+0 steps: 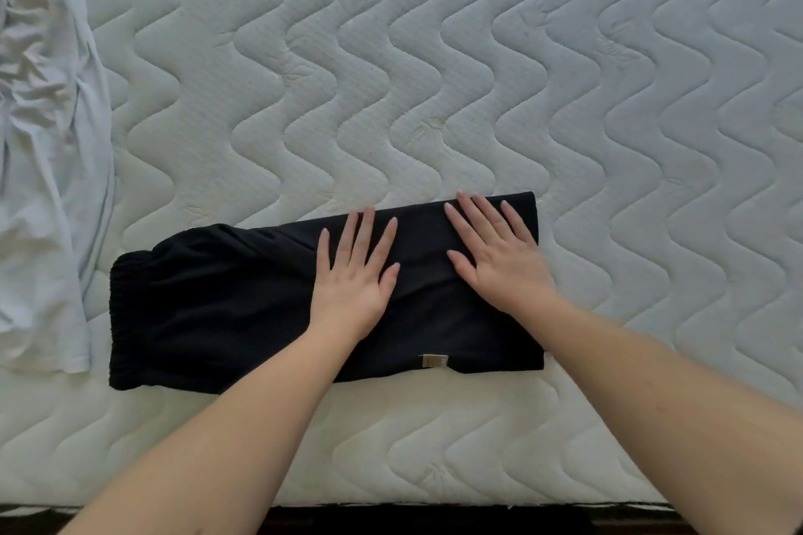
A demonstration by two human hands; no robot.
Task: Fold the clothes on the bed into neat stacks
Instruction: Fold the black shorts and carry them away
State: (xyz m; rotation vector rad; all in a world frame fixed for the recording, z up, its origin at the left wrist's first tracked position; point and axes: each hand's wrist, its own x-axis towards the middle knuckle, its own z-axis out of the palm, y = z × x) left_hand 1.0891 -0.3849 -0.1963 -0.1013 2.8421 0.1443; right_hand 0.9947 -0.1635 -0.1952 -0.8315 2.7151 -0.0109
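Note:
A black garment point(217, 308) lies folded into a long band across the near part of the quilted white mattress point(434, 78), its gathered elastic end to the left and a small pale label on its near edge. My left hand point(354, 274) rests flat on its middle, fingers spread. My right hand point(495, 250) lies flat on its right part, fingers spread, close to the folded right edge. Neither hand grips the cloth.
A crumpled white garment point(43, 143) lies along the left edge of the mattress, its lower end just left of the black garment. The mattress's near edge point(391, 500) runs along the bottom, with dark floor below it.

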